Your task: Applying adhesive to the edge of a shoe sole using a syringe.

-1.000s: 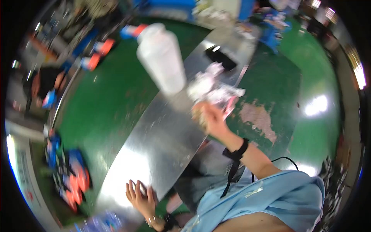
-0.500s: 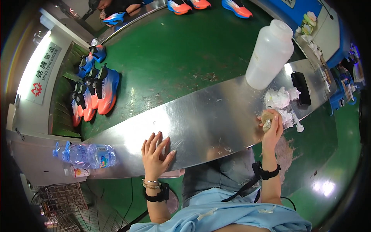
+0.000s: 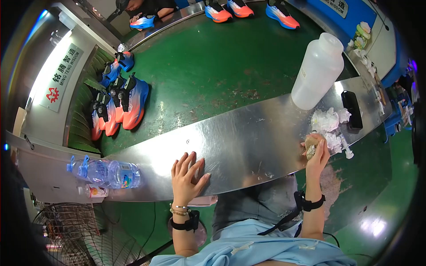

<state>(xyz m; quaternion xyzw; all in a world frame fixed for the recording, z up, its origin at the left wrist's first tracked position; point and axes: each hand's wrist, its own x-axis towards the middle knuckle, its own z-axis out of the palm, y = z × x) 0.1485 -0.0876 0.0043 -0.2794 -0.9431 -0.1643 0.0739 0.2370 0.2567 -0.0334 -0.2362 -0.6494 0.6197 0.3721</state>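
Fingers [image 3: 323, 147] of the right hand [image 3: 316, 159] curl around a beige lump [image 3: 311, 142], on the near side of the white bottle [image 3: 316, 73]. In the head view, the framing has shifted slightly since half a second ago while that grip looks unchanged, suggesting a pause in handling. Left of the bottle, the left hand [image 3: 186, 181] lies spread on the surface [image 3: 239, 142], holding nothing. The lump is partly hidden, its material unclear. Far left of the bottle, a co-worker [image 3: 162, 5] is cut off.

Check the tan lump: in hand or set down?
In hand: the right hand curls around the tan lump. Whether it also touches the metal bench, I cannot tell.
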